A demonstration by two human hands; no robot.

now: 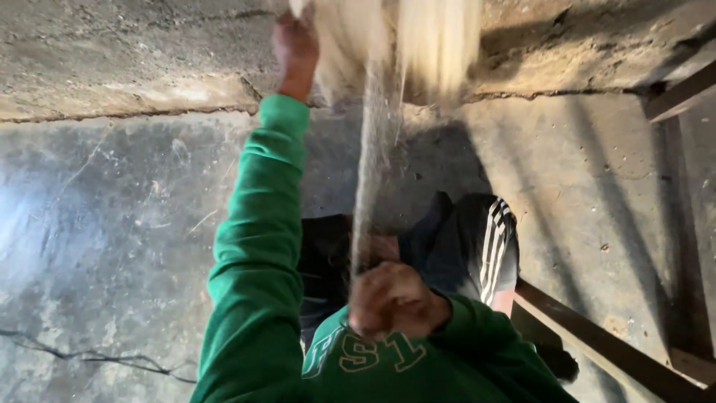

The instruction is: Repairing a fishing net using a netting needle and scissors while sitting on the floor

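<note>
My left hand (295, 45) is stretched far forward in a green sleeve and grips the edge of a pale, blurred bundle of fibres (425, 41) at the top of the view. A thin grey-white strand of fibres (373, 164) runs straight from that bundle to my right hand (391, 298). That hand is a closed fist around the strand's near end, close to my chest. Both hands are blurred by motion.
A cracked concrete floor (112, 224) lies below, with a rougher raised slab (134, 52) across the top. My legs in black shorts with white stripes (477, 246) are under the hands. Wooden beams (597, 343) stand at the lower right, and another beam (682, 93) at the upper right.
</note>
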